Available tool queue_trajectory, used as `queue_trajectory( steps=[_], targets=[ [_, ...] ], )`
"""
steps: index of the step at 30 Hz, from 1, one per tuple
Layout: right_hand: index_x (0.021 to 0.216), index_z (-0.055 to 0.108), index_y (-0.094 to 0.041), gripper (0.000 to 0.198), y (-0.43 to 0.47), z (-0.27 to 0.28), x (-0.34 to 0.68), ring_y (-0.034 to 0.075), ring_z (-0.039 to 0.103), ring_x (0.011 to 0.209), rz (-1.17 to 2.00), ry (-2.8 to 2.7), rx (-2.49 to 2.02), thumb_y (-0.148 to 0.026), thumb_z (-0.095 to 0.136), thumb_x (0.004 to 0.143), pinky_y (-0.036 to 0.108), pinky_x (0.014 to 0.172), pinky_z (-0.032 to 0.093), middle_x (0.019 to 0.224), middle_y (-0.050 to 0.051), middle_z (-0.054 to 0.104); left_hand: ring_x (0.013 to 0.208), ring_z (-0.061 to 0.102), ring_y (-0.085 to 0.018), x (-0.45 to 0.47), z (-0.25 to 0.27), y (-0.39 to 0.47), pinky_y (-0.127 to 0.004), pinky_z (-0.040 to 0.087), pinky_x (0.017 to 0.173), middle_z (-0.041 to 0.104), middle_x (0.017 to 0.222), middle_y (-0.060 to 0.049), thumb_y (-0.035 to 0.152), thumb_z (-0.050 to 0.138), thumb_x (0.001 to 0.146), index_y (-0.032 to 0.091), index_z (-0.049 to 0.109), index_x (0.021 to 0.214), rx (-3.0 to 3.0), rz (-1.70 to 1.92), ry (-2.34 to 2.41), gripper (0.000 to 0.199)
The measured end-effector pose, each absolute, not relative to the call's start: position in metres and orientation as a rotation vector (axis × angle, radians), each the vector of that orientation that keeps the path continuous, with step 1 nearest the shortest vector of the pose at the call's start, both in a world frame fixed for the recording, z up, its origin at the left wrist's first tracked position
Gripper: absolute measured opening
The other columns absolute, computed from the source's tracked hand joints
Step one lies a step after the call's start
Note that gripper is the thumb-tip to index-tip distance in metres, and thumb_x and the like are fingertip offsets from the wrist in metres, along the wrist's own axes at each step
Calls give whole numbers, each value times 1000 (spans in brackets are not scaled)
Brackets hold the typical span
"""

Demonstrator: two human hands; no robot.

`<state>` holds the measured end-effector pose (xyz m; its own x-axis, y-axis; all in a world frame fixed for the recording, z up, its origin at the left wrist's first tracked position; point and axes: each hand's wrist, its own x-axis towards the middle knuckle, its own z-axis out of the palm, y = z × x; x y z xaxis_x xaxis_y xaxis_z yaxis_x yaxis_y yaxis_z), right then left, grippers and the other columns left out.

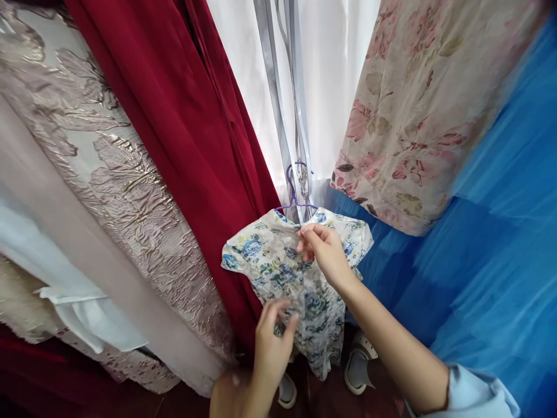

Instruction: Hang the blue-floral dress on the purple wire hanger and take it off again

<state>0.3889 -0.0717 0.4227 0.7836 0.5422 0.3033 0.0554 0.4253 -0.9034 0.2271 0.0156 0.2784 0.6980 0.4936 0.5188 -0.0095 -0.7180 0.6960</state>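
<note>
A small white dress point(278, 264) with blue flowers and short cap sleeves hangs in front of me on a thin purple hanger point(293, 194). At the front of its neckline, the thumb and fingers of my right hand point(324, 249) pinch together on the cloth. Lower down, my left hand point(272, 337) is in front of the dress with its fingers apart and curved, somewhat blurred. Whether its fingertips touch the fabric I cannot tell. The hanger's hook sits among pale grey ribbons point(281, 110) that run down from above.
Dark red cloth point(174, 116) and textured pink-gold fabric point(126, 168) hang at the left. A pink floral garment point(404, 128) and bright blue tulle point(491, 261) hang at the right. White cloth point(335, 75) hangs behind. Light shoes point(359, 363) are on the dark floor.
</note>
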Motion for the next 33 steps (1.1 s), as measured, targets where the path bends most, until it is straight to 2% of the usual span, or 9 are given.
queue_trajectory(
  steps=[3,6,8,11,19,22,26,30,33],
  targets=[
    [81,62,-18,13,-81,418,387,7,47,39,225,-691,-1130,-26,54,88,18,42,35,53,-5,62,107,63,-23,259,360,25,-36,51,91,64,121,-11,22,56,97,23,64,124,2255,1261,119,28],
    [75,61,-18,16,-87,419,390,8,46,43,149,-765,-1165,-26,56,88,20,46,36,53,-5,59,121,57,-23,296,427,33,-37,50,96,58,138,-11,23,52,100,22,59,134,2374,1301,-97,35],
    [72,59,-18,18,-88,420,394,8,46,46,115,-779,-1188,-26,57,88,21,48,36,54,-5,59,105,62,-21,313,452,36,-35,50,91,68,114,-8,24,52,100,20,69,113,2532,1198,-189,21],
    [70,56,-19,18,-82,418,402,9,45,48,101,-750,-1205,-27,57,86,22,50,35,53,-6,53,84,63,-18,326,463,36,-31,49,78,68,87,-4,23,53,99,17,68,87,2644,1186,-248,20],
    [61,43,-22,21,-74,336,377,10,35,51,175,-612,-1330,-23,54,78,23,51,26,53,-8,36,81,65,-16,310,481,64,-26,50,77,70,87,-2,24,61,94,18,70,91,2230,1597,180,12],
    [59,36,-24,27,-88,305,355,9,28,50,245,-564,-1360,-24,54,79,24,50,21,53,-9,28,78,62,-14,292,471,108,-22,49,73,68,83,0,23,65,91,18,71,89,2031,1444,349,9],
    [61,44,-22,20,-94,295,335,10,31,50,357,-613,-1336,-21,54,78,24,50,24,53,-9,34,63,53,-9,271,426,146,-17,44,60,60,69,2,19,63,92,15,64,77,1241,1202,517,16],
    [63,46,-21,17,-86,286,327,10,34,50,407,-632,-1338,-17,53,78,23,49,25,53,-8,38,62,58,-12,261,368,141,-24,52,67,59,65,0,15,44,97,15,56,73,937,1049,646,27],
    [64,45,-21,17,-86,263,327,10,38,51,428,-600,-1431,-18,51,80,23,51,27,53,-7,40,61,59,-13,258,326,111,-26,53,66,59,65,-1,17,48,94,15,57,72,826,944,696,24]
  ],
)
